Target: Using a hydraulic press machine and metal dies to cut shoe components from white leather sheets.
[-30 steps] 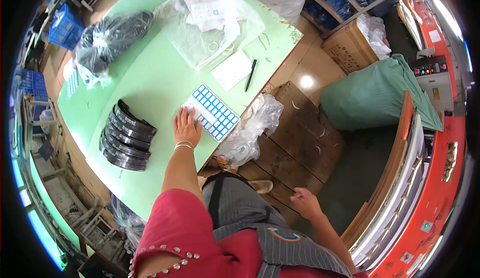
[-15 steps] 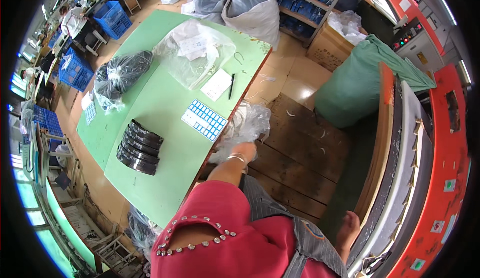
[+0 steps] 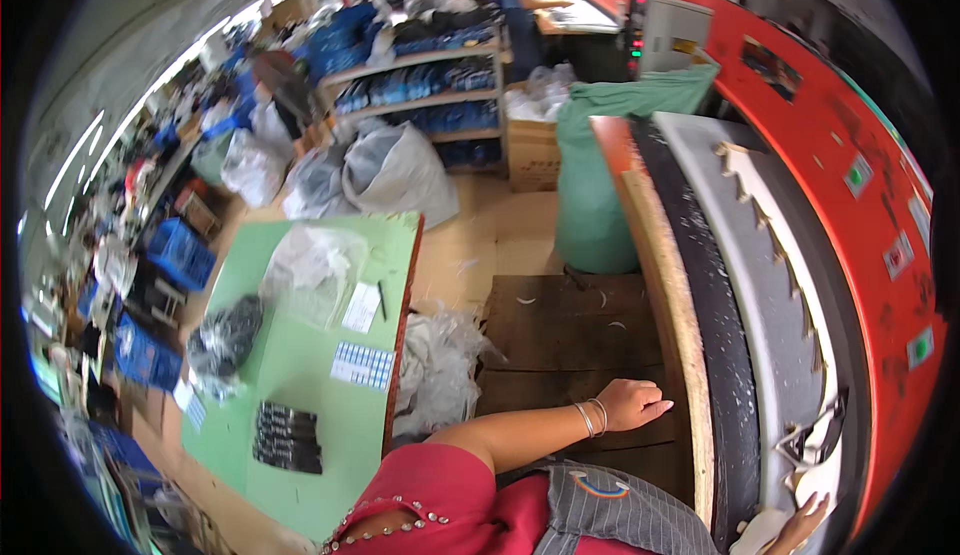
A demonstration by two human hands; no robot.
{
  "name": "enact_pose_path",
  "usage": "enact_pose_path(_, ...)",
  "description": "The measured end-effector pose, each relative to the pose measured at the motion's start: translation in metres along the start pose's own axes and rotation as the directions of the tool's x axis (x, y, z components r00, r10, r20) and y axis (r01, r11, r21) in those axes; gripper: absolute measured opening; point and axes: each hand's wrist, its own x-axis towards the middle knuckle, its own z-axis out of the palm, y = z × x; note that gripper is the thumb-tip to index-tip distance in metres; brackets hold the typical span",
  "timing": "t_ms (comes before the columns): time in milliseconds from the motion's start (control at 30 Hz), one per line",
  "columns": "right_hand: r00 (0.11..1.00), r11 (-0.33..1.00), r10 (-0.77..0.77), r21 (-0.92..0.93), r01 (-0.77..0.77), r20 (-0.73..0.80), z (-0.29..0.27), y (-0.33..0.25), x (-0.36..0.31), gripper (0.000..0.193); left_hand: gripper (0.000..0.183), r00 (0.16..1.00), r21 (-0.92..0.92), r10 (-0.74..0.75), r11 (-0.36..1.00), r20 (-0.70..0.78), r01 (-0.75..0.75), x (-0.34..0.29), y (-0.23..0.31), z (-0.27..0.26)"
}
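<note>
My left hand (image 3: 632,405), with bangles at its wrist, hovers above the dark wooden boards (image 3: 575,355) near the machine's wooden front edge (image 3: 668,305). Its fingers are curled in, and nothing shows in them. At the lower right my right hand (image 3: 800,527) reaches over the machine's bed, fingers apart, beside a white cut piece (image 3: 762,532). Just above it lie a black strip-like piece (image 3: 826,441) and another white piece (image 3: 818,483). A row of pale, jagged-edged material (image 3: 772,220) runs along the grey bed (image 3: 715,225).
To the left, a green table (image 3: 226,460) bears black bundles (image 3: 287,437), a blue-and-white label sheet (image 3: 362,365), a pen (image 3: 381,301) and plastic bags (image 3: 315,270). Crumpled clear plastic (image 3: 440,365) lies beside it. A green sack (image 3: 595,175) stands ahead by the red machine (image 3: 850,155).
My left hand has moved right, away from the plastic by the table, toward the machine. My right hand has reached out over the bed. The view has swung to the right and up.
</note>
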Motion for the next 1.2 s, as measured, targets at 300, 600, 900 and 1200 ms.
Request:
enact_pose_path(300, 0.97, 0.973, 0.216, -0.063, -0.224, -0.113, 0.107, 0.221, -0.048, 0.045, 0.016, 0.864, -0.207, 0.458, 0.884, 0.211, -0.419, 0.086, 0.058, 0.128)
enact_pose_path(600, 0.964, 0.979, 0.201, 0.055, -0.194, -0.172, 0.093, 0.165, -0.034, 0.043, 0.023, 0.777, 0.124, 0.35, 0.871, 0.524, -0.476, 0.092, 0.023, 0.222)
enact_pose_path(900, 0.914, 0.939, 0.039, 0.327, 0.105, -0.405, 0.067, 0.061, 0.047, 0.05, 0.026, 0.731, 0.012, 0.427, 0.859, 0.532, -0.511, 0.096, 0.018, 0.226)
enact_pose_path(1200, 0.998, 0.967, -0.063, 0.25, 0.057, 0.018, 0.119, 0.042, 0.114, 0.09, 0.022, 0.494, -0.217, 0.317, 0.944, 0.81, -0.249, 0.13, 0.014, 0.225)
